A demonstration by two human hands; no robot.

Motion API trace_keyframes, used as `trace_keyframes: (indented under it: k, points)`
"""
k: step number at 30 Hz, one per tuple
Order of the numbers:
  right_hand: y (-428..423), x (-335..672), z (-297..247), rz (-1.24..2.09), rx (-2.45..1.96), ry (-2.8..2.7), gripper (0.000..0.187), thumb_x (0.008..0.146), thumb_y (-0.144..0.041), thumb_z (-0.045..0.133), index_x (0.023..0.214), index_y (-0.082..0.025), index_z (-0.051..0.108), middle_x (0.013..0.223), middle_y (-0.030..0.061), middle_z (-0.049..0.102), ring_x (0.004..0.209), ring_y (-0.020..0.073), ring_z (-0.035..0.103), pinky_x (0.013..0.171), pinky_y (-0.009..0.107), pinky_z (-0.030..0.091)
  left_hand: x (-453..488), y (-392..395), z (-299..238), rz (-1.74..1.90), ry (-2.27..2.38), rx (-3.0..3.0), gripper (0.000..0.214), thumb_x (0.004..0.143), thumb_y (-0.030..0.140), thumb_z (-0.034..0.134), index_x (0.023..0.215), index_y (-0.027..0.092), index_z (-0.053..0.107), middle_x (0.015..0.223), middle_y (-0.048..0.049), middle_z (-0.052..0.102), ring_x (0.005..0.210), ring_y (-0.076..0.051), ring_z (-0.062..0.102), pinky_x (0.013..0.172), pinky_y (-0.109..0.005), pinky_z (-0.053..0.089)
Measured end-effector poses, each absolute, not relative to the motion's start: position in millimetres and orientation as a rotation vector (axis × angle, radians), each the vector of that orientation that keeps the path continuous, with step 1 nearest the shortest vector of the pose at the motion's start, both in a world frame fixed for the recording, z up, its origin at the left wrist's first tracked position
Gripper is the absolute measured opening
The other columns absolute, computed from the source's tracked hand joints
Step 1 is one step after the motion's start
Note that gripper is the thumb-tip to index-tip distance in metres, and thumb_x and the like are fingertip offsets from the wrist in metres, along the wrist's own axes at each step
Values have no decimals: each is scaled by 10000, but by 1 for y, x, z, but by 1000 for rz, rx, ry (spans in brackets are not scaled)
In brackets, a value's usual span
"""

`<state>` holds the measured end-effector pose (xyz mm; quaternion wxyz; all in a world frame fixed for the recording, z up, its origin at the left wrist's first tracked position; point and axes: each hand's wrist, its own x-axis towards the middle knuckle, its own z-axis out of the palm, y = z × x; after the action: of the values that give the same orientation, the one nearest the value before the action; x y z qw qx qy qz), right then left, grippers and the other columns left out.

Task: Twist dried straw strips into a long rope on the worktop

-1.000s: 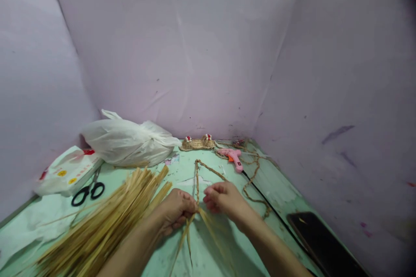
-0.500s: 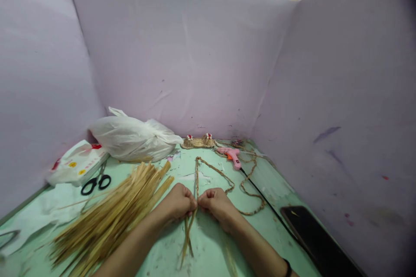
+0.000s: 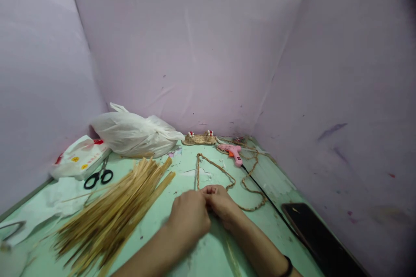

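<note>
A braided straw cord (image 3: pixel 198 173) runs up the table from my hands, bends at the far end and winds away to the right. My right hand (image 3: pixel 219 203), closed in a pinch, grips its near end. Crossed in front of it is my left hand (image 3: pixel 190 215), fingers curled round the straw strands at the cord's working end. The back of this hand hides the loose strand ends. To the left lies a bundle of dry straw strips (image 3: pixel 120 216).
Behind the straw sit black-handled scissors (image 3: pixel 98 178), a tissue pack (image 3: pixel 82 158) and a white plastic bag (image 3: pixel 136 133). A woven straw piece (image 3: pixel 199 139) lies at the back. A pink glue gun (image 3: pixel 234 153) trails its cable toward a phone (image 3: pixel 318 238) at right. Purple panels (image 3: pixel 195 52) enclose the table.
My left hand has moved right and nearer, turning over the strands and up against my right hand. The loose strand ends, visible before, are now covered. The view has tilted slightly down.
</note>
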<state>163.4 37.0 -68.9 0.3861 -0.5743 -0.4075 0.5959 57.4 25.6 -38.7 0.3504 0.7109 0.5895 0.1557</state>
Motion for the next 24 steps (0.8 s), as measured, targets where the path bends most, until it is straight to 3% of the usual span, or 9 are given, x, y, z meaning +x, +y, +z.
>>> trace_keyframes:
  k: [2, 4, 8, 12, 16, 20, 24]
  points:
    - [38, 165, -70, 1540, -1449, -1070, 52, 551, -170, 513, 519, -134, 494, 331, -88, 335, 314, 24, 206, 367, 205, 102, 48, 40, -36, 423, 1625, 1845, 164, 593, 228, 537, 457, 142, 503, 398, -10, 423, 477, -139, 481, 476, -224, 298]
    - [38, 167, -71, 1560, -1424, -1117, 114, 586, -220, 526, 517, -139, 483, 316, -97, 293, 310, 25, 173, 366, 210, 87, 41, 53, -35, 437, 1593, 1570, 150, 622, 216, 495, 498, 136, 522, 348, 15, 402, 353, -101, 403, 402, -212, 271]
    - [38, 170, -70, 1581, -1349, -1161, 92, 580, -202, 537, 546, -127, 497, 392, -64, 425, 342, 22, 239, 375, 195, 117, 39, 61, -42, 386, 1251, 1070, 108, 606, 140, 485, 526, 95, 542, 417, -10, 501, 329, -67, 414, 351, -181, 307]
    - [41, 170, -74, 1555, -1356, -1261, 9, 560, -132, 510, 564, -124, 509, 435, -52, 479, 369, 27, 294, 398, 177, 187, 45, 58, -50, 435, 1291, 1088, 114, 574, 73, 461, 475, 96, 514, 343, 3, 454, 280, -66, 387, 326, -182, 326]
    - [42, 173, -81, 1281, -1497, -1483, 44, 578, -142, 513, 588, -124, 552, 520, -4, 565, 464, 67, 424, 459, 182, 288, 50, 58, -49, 324, 1484, 1263, 161, 559, 73, 444, 408, 129, 448, 288, -1, 418, 249, -100, 378, 313, -220, 325]
    - [38, 177, -74, 861, -1722, -1746, 125, 611, -209, 536, 611, -128, 631, 563, 34, 609, 524, 102, 475, 473, 197, 294, 49, 60, -53, 295, 1488, 1428, 150, 544, 118, 456, 405, 159, 420, 257, 34, 346, 235, -90, 307, 293, -214, 255]
    - [32, 179, -59, 799, -1874, -1769, 165, 611, -249, 546, 593, -129, 657, 536, 43, 603, 520, 113, 486, 461, 202, 284, 48, 61, -63, 351, 1477, 1532, 127, 528, 121, 456, 405, 151, 450, 256, 41, 313, 249, -73, 265, 308, -206, 186]
